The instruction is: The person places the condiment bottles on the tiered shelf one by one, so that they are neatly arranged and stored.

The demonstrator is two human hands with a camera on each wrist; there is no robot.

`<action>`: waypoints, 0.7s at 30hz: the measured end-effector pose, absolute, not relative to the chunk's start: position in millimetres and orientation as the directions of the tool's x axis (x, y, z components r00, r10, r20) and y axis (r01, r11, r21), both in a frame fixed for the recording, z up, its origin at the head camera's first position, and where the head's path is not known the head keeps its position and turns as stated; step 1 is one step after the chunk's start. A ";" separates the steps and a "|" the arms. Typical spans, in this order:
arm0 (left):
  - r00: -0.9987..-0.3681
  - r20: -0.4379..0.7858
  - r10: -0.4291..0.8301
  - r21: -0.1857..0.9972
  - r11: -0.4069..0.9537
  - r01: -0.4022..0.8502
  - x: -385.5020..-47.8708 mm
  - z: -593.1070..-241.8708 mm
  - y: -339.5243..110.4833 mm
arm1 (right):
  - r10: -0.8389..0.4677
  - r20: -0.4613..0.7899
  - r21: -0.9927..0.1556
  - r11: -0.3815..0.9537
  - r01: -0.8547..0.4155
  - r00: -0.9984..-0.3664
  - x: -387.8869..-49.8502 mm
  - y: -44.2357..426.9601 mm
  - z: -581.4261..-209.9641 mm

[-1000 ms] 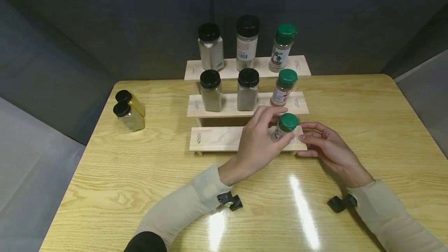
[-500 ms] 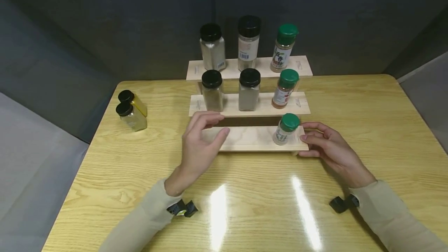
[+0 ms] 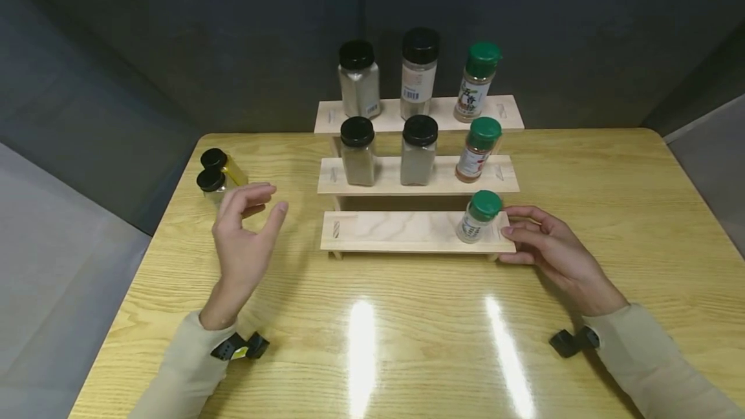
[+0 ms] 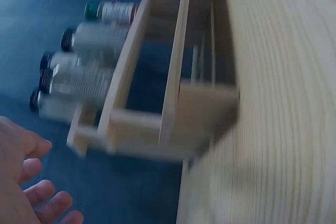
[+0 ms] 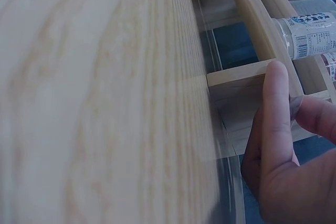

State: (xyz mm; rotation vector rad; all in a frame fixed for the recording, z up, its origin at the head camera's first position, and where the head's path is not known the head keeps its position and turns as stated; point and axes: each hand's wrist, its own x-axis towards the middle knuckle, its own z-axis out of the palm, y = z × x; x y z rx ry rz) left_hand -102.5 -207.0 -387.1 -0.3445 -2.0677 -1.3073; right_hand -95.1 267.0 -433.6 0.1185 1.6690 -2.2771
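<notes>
My left hand [image 3: 243, 251] is over the left of the table, thumb and fingers apart, holding nothing. Close beyond its fingers stand two spice jars with black lids, one clear [image 3: 211, 181] and partly covered by the hand, one yellowish [image 3: 234, 170]. My right hand [image 3: 553, 247] holds the right end of the wooden three-tier spice rack [image 3: 396, 231], a finger along its side panel in the right wrist view. A small green-capped spice jar [image 3: 478, 220] stands upright at the right of the bottom tier, near that hand.
The middle tier bears two black-lidded jars [image 3: 418, 154] and a green-capped red-labelled jar [image 3: 474, 159]. On the top tier are two black-lidded jars [image 3: 359, 86] and a green-capped one [image 3: 474, 92]. A dark curtain [image 3: 262, 37] hangs behind the table [image 3: 419, 322].
My left hand has let go of the small green-capped jar on the bottom tier and moved left, to near the two jars on the table. The right hand has stayed at the rack's end.
</notes>
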 end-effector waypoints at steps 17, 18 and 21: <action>-0.730 0.525 -0.437 0.810 0.518 0.273 -127.4 -407.9 -288.0 | -0.205 -0.249 -0.916 -0.268 0.299 -0.946 -94.9 267.2 -431.4; -0.745 0.496 -0.446 0.825 0.509 0.245 -130.0 -408.7 -290.1 | -0.207 -0.248 -0.915 -0.270 0.299 -0.946 -94.8 267.2 -431.8; -0.782 0.402 -0.475 0.863 0.482 0.151 -137.2 -412.4 -295.2 | -0.211 -0.245 -0.914 -0.274 0.298 -0.946 -94.6 267.0 -432.8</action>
